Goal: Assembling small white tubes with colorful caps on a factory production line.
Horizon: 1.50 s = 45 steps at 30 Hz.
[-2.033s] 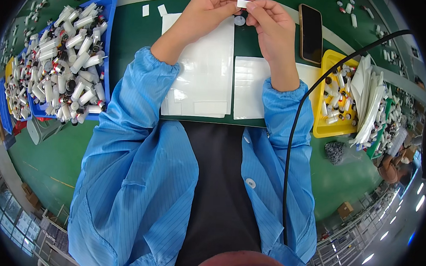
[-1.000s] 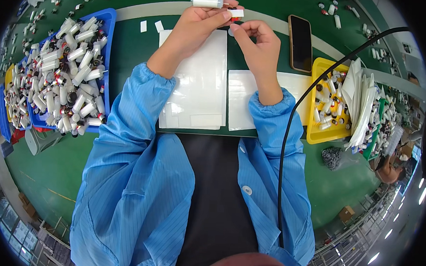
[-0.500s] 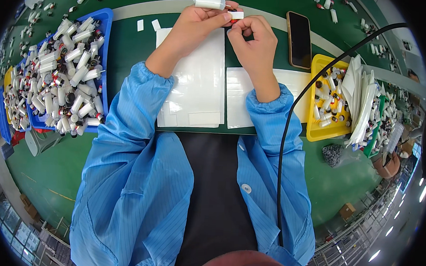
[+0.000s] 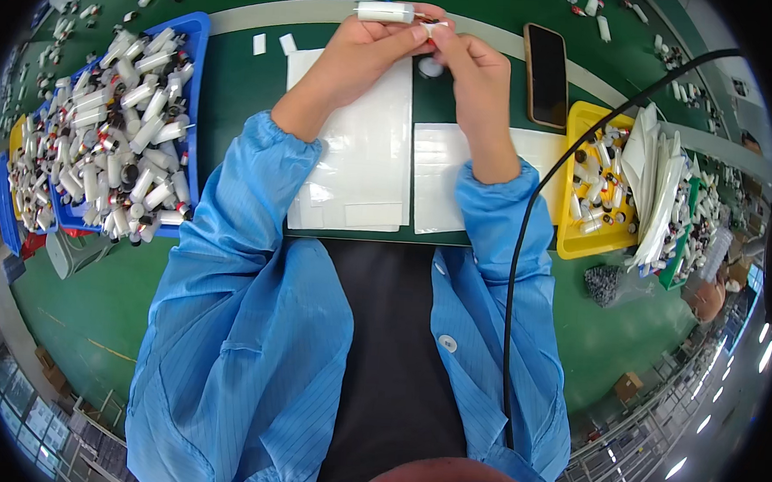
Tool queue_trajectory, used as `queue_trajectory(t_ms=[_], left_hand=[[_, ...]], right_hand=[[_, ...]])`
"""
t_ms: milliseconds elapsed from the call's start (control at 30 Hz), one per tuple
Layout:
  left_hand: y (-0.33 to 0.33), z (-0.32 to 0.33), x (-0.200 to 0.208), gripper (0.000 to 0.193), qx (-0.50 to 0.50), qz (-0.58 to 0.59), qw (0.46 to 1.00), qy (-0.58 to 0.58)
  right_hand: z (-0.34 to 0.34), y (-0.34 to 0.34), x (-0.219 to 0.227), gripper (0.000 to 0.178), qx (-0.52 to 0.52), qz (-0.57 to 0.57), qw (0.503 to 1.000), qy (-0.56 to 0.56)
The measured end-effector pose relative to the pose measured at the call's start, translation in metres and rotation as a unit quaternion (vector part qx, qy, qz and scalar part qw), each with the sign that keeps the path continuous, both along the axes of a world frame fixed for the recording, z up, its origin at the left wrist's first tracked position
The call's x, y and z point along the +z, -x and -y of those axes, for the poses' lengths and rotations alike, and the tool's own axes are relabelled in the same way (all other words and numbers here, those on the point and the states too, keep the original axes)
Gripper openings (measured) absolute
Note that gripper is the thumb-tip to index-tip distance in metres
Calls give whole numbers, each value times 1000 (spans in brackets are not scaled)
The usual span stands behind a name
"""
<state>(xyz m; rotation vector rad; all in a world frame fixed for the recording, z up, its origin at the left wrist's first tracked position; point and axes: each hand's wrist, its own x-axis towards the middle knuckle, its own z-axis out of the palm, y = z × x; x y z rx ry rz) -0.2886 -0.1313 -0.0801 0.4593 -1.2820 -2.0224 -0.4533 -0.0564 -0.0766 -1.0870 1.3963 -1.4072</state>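
At the far side of the green table, my left hand (image 4: 363, 55) is closed, palm turned up. A white cylinder (image 4: 385, 12) with a thin stem at its right end lies across its fingers. Between my left thumb and fingertips sits a small red and black piece (image 4: 430, 40) with a white label (image 4: 433, 28) on it. My right hand (image 4: 480, 82) pinches at that label, its thumb and fingertips touching the piece. Whether the piece joins the cylinder is hidden by the fingers. A round pale cap-like object (image 4: 430, 67) shows below the right fingertips.
White glossy sheets (image 4: 351, 165) lie before me, with two small white labels (image 4: 259, 44) beyond. Left stands a blue bin (image 4: 197, 74) heaped with similar cylinders. Right are a phone (image 4: 547, 75), a yellow tray (image 4: 591, 245) of parts and a black cable (image 4: 527, 213).
My right hand has shifted slightly right and moved its fingertips onto the small piece. The white label now sits against that piece, and the round pale object has come into view.
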Motion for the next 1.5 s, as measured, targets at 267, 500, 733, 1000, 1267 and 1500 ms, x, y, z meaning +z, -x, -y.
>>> queue_trajectory(t_ms=[267,500,733,1000,1267,1500], left_hand=[[-10,3,33,37,-25,-21,999,34],[-72,137,37,37,391,236,869,189],[-89,241,8,52,348,568,620,416],[-29,320,-20,57,265,692,579,339],[-10,325,-26,50,172,408,873,205],[41,239,21,107,-16,665,553,502]], right_hand=[[2,-4,20,22,97,352,931,-15],[2,-10,6,23,20,75,997,-14],[0,-21,-2,24,-3,-104,994,20],[4,-14,-1,26,-18,-141,990,19],[6,-14,1,27,-13,-135,991,17],[6,-15,4,27,-5,-151,988,9]])
